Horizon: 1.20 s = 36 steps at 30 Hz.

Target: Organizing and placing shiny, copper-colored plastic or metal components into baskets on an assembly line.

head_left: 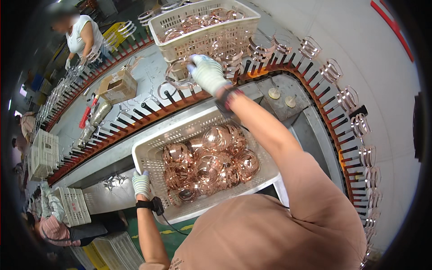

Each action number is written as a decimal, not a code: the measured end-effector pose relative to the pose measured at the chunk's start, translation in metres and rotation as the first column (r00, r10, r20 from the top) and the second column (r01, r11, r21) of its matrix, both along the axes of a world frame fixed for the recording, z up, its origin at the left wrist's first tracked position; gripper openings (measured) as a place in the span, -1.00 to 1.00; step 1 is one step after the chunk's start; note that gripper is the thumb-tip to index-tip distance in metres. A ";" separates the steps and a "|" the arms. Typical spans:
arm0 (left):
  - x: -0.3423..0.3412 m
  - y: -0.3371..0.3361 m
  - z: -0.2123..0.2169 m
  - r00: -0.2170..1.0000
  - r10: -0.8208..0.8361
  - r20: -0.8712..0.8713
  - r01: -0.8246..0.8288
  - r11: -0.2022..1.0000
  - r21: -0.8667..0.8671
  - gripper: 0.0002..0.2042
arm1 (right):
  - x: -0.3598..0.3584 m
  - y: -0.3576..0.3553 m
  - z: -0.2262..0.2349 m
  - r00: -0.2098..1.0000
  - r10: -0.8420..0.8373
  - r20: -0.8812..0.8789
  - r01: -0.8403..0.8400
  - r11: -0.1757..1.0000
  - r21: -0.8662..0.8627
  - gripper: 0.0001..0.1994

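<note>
My left hand (141,184), in a striped glove, grips the left rim of a white perforated plastic basket (150,209). Shiny copper-coloured ring pieces (209,166) are heaped inside that basket. Stretched out over the conveyor, my gloved right hand (208,75) has its fingers closed at the edge of a copper-coloured ring piece (176,74); the exact grip is partly hidden. Just beyond that hand, more ring pieces (225,51) stand against another white basket (204,33), which holds further copper pieces and rests on a second one.
A curved conveyor with black-tipped pegs (148,108) bends round to my right, many pegs carrying ring pieces (346,96). Inside its loop sit a cardboard box (118,86) and a red-handled tool (85,116). One co-worker (81,36) stands across; another (56,229) is at left.
</note>
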<state>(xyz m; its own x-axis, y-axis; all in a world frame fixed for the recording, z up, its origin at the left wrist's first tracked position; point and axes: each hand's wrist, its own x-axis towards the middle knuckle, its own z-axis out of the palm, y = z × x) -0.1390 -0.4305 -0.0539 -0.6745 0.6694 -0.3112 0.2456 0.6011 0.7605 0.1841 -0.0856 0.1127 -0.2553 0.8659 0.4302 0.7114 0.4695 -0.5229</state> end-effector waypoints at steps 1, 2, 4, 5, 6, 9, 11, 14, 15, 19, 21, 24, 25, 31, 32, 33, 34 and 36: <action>-0.003 0.006 -0.010 0.992 -0.033 -0.126 0.034 0.999 0.006 -0.61 | 0.022 -0.018 0.007 0.979 0.126 -0.159 -0.082 0.963 0.255 -0.77; -0.002 0.011 -0.017 0.967 -0.064 -0.248 0.066 0.998 0.000 -0.65 | 0.043 -0.029 0.004 0.957 0.072 -0.282 0.007 0.963 0.269 -0.79; 0.010 0.030 -0.002 0.967 -0.076 -0.245 0.074 0.997 -0.017 -0.65 | 0.104 -0.022 -0.015 0.453 0.099 -0.886 -0.098 0.993 0.061 -0.79; 0.021 0.040 0.007 0.969 -0.086 -0.233 0.080 0.996 -0.036 -0.64 | 0.130 -0.007 -0.032 -0.198 -0.050 -0.979 -0.383 0.923 0.030 -0.78; 0.029 0.042 0.015 0.982 -0.043 -0.183 0.030 0.997 -0.073 -0.64 | 0.131 0.000 -0.028 0.074 -0.205 -0.976 -0.196 0.957 -0.216 -0.75; 0.032 0.035 0.019 0.957 -0.083 -0.277 0.071 0.996 -0.054 -0.63 | 0.116 0.022 -0.018 0.267 -0.377 -0.887 -0.198 0.879 -0.433 -0.46; 0.032 0.035 0.017 0.961 -0.052 -0.271 0.035 0.997 -0.069 -0.64 | 0.100 0.050 -0.014 0.665 -0.381 -0.643 -0.252 0.695 -0.673 -0.32; 0.028 0.044 0.016 0.975 -0.060 -0.214 0.057 0.998 -0.020 -0.64 | 0.091 0.088 -0.018 0.990 0.116 -0.080 -0.140 0.747 -0.650 -0.42; 0.030 0.048 0.015 0.974 -0.074 -0.215 0.072 0.997 -0.019 -0.64 | 0.081 0.095 -0.018 0.956 0.149 0.254 0.054 0.758 -0.650 -0.49; 0.032 0.035 0.018 0.966 -0.069 -0.250 0.069 0.998 -0.010 -0.65 | 0.059 -0.016 0.035 0.996 -0.073 0.046 0.068 0.992 0.105 -0.70; 0.030 0.023 0.022 0.956 -0.078 -0.281 0.069 0.997 -0.043 -0.66 | 0.078 -0.035 0.021 0.970 0.029 -0.242 0.072 0.914 0.400 -0.65; 0.024 0.040 0.019 0.969 -0.093 -0.228 0.101 0.995 0.024 -0.67 | 0.149 0.023 -0.010 0.744 -0.239 -0.624 0.314 0.949 0.011 -0.65; 0.021 0.044 0.016 0.969 -0.101 -0.224 0.110 0.994 0.028 -0.67 | 0.159 0.043 -0.019 0.557 -0.388 -0.734 0.352 0.911 -0.215 -0.64; 0.019 0.067 -0.001 0.956 -0.188 -0.226 0.208 0.976 0.066 -0.69 | 0.196 0.135 -0.076 0.748 0.107 0.655 -0.015 0.990 -0.144 -0.68; 0.008 0.044 -0.006 0.971 -0.110 -0.214 0.127 0.990 0.069 -0.70 | 0.140 0.123 -0.060 0.522 0.198 0.830 -0.040 0.977 -0.208 -0.68; 0.003 0.032 -0.010 0.973 -0.083 -0.215 0.098 0.994 0.056 -0.70 | 0.101 0.094 -0.035 0.888 -0.129 0.441 0.340 0.830 -0.442 -0.62; 0.005 0.029 -0.009 0.979 -0.067 -0.193 0.078 0.996 0.053 -0.68 | 0.088 0.062 -0.020 0.924 -0.230 0.307 0.302 0.929 -0.213 -0.66; 0.008 0.026 -0.006 0.984 -0.048 -0.171 0.057 0.997 0.049 -0.66 | 0.079 -0.004 0.025 0.974 -0.172 0.145 0.152 0.979 0.134 -0.73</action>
